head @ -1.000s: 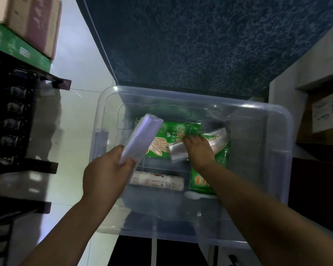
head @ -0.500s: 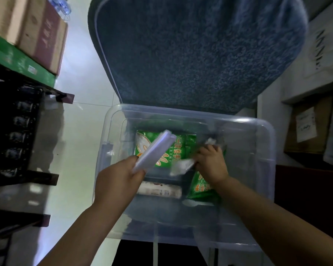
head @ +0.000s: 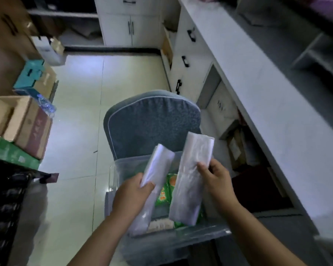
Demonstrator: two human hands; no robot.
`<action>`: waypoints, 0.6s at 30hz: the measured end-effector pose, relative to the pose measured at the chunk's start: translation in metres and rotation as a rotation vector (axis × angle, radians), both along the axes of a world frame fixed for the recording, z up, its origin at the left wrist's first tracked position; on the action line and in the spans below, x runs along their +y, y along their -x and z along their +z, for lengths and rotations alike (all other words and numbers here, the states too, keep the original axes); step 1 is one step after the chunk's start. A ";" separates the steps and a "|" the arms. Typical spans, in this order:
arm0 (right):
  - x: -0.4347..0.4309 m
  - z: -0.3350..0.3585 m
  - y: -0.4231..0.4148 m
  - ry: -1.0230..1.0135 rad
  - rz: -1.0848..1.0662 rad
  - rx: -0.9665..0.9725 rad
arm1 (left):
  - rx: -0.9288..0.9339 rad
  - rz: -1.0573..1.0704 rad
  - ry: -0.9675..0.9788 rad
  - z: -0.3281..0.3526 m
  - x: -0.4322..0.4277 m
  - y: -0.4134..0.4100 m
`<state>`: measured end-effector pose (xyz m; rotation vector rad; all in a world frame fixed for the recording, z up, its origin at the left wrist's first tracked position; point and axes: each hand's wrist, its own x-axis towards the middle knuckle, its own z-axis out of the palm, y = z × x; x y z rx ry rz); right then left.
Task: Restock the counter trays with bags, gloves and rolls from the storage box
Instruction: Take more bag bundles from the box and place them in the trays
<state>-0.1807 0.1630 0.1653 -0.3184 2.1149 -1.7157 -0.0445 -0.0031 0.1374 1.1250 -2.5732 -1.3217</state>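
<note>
Pale floor tiles (head: 79, 116) run between a white bench (head: 258, 96) on the right and stacked cardboard boxes (head: 27, 125) on the left.

The left hand (head: 132, 196) grips a folded pack of clear bags (head: 160, 164). Its thumb lies across the front and its fingers curl behind, and the pack tilts up and to the right. The right hand (head: 217, 181) pinches the right edge of a wider pack of clear bags (head: 194, 169), held nearly upright just beside the first. I cannot tell whether the two packs touch.

Both packs hang over the open storage box (head: 200, 235), a clear plastic tub just in front of a blue padded chair back (head: 152, 123). Inside the box, green printed packets (head: 164, 195) show between and under the packs. A whitish roll (head: 160, 225) lies by the near wall.
</note>
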 end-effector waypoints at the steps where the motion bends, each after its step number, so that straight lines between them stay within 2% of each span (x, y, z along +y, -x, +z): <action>1: 0.004 0.014 -0.009 0.041 -0.028 -0.008 | 0.030 -0.018 -0.031 0.009 0.006 0.003; 3: 0.011 0.038 -0.025 0.101 -0.074 -0.016 | 0.113 -0.047 -0.176 0.028 0.024 0.011; 5: 0.020 0.055 -0.040 0.122 -0.152 -0.011 | 0.197 -0.056 -0.416 0.048 0.048 0.018; 7: 0.033 0.068 -0.051 0.105 -0.265 0.016 | 0.257 -0.069 -0.661 0.070 0.074 0.020; 9: 0.052 0.080 -0.057 0.058 -0.358 0.044 | 0.290 -0.145 -0.813 0.085 0.097 0.020; 12: 0.085 0.093 -0.064 0.023 -0.439 0.092 | 0.265 -0.297 -0.880 0.100 0.131 0.019; 16: 0.132 0.105 -0.074 -0.067 -0.576 0.244 | 0.205 -0.468 -0.795 0.112 0.178 0.024; 18: 0.160 0.108 -0.080 -0.054 -0.603 0.236 | 0.222 -0.540 -0.811 0.118 0.205 0.026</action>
